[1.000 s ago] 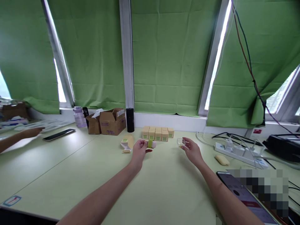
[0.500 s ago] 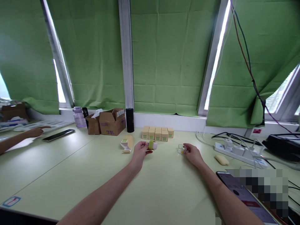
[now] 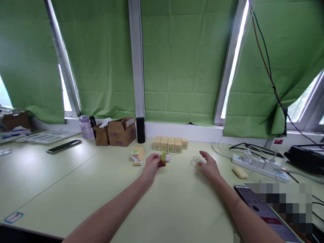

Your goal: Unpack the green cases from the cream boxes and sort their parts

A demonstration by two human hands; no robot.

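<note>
My left hand [image 3: 151, 166] pinches a small rounded object with a green band and a pale pinkish-white end [image 3: 165, 157]; its exact kind is unclear. My right hand [image 3: 209, 165] has its thumb and fingers apart, with the thumb side close to a clear plastic piece [image 3: 195, 161] lying on the table. A tiny yellow spot shows by that thumb. Left of my left hand lies an opened small carton [image 3: 138, 155] with a green label, its flap toward me. Beyond my hands stand several small kraft boxes [image 3: 171, 145] with green labels, set close together.
At the back left are an opened cardboard box [image 3: 120, 135], a black cylinder [image 3: 140, 130] and a purple bottle [image 3: 86, 127]. A dark phone [image 3: 64, 146] lies further left. On the right are a power strip [image 3: 258, 165], a cream-coloured object [image 3: 240, 173] and a tablet-like screen [image 3: 263, 209].
My right hand's fingers have spread and let go of the clear plastic piece, which lies on the table. My left hand keeps its hold. Another person's hand at the left has left the view.
</note>
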